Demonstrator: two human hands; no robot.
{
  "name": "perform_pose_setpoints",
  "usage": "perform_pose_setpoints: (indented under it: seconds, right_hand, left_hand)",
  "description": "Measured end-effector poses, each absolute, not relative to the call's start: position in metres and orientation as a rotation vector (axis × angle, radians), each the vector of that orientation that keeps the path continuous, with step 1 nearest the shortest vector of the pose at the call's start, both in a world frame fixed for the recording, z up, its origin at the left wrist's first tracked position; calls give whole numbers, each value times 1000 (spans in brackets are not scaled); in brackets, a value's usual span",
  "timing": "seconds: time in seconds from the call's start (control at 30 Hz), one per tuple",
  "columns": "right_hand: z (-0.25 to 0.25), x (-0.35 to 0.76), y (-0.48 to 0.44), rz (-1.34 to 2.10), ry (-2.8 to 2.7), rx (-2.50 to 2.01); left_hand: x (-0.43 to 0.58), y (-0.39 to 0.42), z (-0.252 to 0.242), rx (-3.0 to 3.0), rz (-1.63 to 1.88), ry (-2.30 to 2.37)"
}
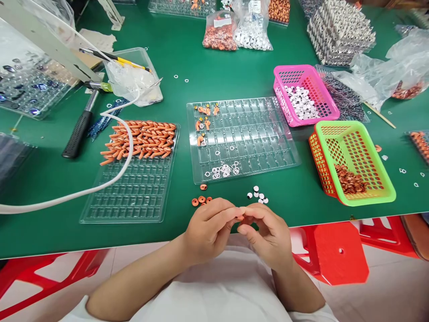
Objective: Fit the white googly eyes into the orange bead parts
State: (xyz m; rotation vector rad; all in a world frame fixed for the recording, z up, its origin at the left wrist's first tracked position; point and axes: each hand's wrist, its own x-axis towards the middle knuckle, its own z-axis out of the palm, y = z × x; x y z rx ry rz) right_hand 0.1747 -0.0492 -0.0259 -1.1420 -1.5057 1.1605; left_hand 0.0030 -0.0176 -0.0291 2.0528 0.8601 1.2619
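Note:
My left hand (212, 229) and my right hand (268, 232) meet at the table's front edge. Both pinch a small orange plastic part (240, 218), mostly hidden by the fingertips. Just beyond my left hand lie several orange discs with a centre hole (201, 199). Several small white-and-black discs (256, 194) are scattered past my right hand. Farther out is a clear compartment tray (248, 158) with white rings (225, 170) along its near side and small orange assemblies (203, 124) in its left compartments.
On the left, another clear tray (127, 192) carries rows of orange parts (140, 139); a white cable (110, 181) curves over it near a hammer (78, 133). To the right stand a pink basket (279, 94) of white discs and a green basket (382, 194) with copper-coloured pieces. Red stools (342, 255) are below.

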Motion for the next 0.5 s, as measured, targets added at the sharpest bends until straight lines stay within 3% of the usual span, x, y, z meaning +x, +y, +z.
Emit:
perform_pose_setpoints:
  seconds: [0.1,0.5]
  right_hand:
    - [-23,181,-44,1237,-1621,-1151]
    - [-16,180,-38,1023,-1953,-1137]
  left_hand:
    - [3,-19,-28,2034,1252,851]
    - [5,-23,-31,2072,1249,934]
